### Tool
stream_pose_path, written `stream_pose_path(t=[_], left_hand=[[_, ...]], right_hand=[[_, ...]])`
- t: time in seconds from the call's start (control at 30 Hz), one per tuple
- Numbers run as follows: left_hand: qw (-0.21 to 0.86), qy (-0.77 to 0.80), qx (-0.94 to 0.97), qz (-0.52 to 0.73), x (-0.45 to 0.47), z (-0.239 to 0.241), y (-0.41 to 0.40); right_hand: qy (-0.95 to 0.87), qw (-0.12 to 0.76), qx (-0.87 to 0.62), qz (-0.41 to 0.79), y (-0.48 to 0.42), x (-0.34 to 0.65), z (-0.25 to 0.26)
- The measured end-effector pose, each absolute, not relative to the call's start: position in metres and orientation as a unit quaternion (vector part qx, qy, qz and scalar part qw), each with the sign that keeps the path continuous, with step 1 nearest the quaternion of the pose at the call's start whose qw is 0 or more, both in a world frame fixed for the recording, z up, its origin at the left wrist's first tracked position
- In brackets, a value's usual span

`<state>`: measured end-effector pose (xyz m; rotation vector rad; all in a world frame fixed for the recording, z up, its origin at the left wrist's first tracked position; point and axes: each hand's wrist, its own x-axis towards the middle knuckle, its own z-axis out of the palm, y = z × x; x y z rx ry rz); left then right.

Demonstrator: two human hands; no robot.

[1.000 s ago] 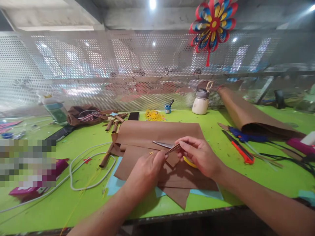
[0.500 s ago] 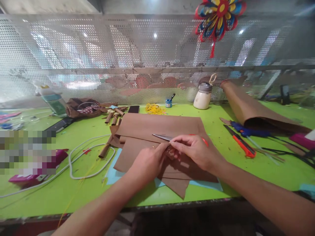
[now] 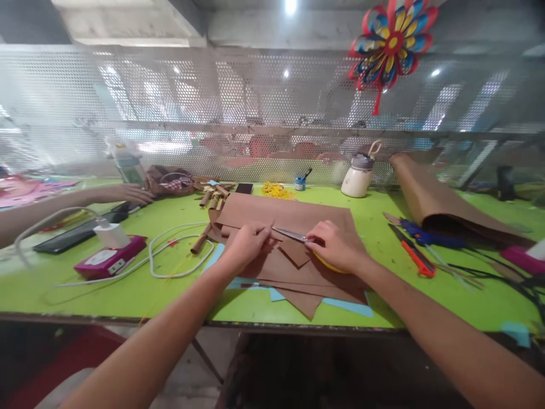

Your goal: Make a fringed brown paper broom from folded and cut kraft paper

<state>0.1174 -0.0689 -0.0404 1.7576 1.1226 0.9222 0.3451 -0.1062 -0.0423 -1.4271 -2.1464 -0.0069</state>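
My left hand (image 3: 247,244) is closed in a pinch on the edge of a brown paper sheet (image 3: 281,213), right by the tip of the scissors (image 3: 290,234). My right hand (image 3: 334,247) is closed on the scissors' yellow handle, with the blades pointing left toward my left hand. A small folded brown piece (image 3: 297,253) lies loose on the stacked sheets between my hands. Blue paper (image 3: 347,305) sticks out from under the stack near the front edge of the green table (image 3: 128,289).
Another person's arm (image 3: 76,200) reaches in at left, near a phone (image 3: 63,240). A pink box (image 3: 108,260), white cable (image 3: 174,262) and brown paper rolls (image 3: 213,199) lie left. At right are a jug (image 3: 360,176), an orange cutter (image 3: 415,257) and a big brown roll (image 3: 434,199).
The folded brown piece that both hands pinched now lies on the sheets. My left hand has moved to the scissors' tip, my right hand to their handle. Another person's arm has come into view.
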Motion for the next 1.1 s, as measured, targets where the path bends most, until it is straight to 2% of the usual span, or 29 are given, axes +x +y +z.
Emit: stream_pose_path(t=[0.1,0.2,0.37,0.47,0.67,0.8,0.87,1.0,1.1], left_hand=[[0.287,0.489,0.744,0.354,0.114,-0.036,-0.067],[0.223,0.504,0.760,0.346,0.113,-0.031,-0.068],[0.226,0.515,0.756,0.333,0.112,-0.030,-0.068],[0.243,0.507,0.757,0.334,0.111,-0.033,-0.067],[0.249,0.469,0.795,0.294,0.114,-0.042,-0.067],[0.224,0.475,0.812,0.256,0.116,-0.043,-0.070],[0.198,0.480,0.821,0.237,0.116,-0.040,-0.073],[0.104,0.476,0.849,0.203,0.121,-0.034,-0.081],[-0.022,0.453,0.875,0.168,0.129,-0.033,-0.087]], right_hand=[[-0.823,0.281,-0.494,0.018,-0.114,0.339,-0.041],[-0.847,0.268,-0.458,-0.003,-0.127,0.326,-0.039],[-0.846,0.228,-0.469,-0.106,-0.141,0.304,-0.046],[-0.834,0.239,-0.486,-0.105,-0.137,0.305,-0.052],[-0.799,0.376,-0.469,0.001,-0.134,0.316,-0.044],[-0.773,0.478,-0.416,0.017,-0.138,0.320,-0.030],[-0.733,0.530,-0.426,-0.006,-0.134,0.330,-0.024],[-0.618,0.612,-0.474,-0.139,-0.115,0.364,-0.014],[-0.632,0.550,-0.500,-0.221,-0.104,0.381,-0.015]])
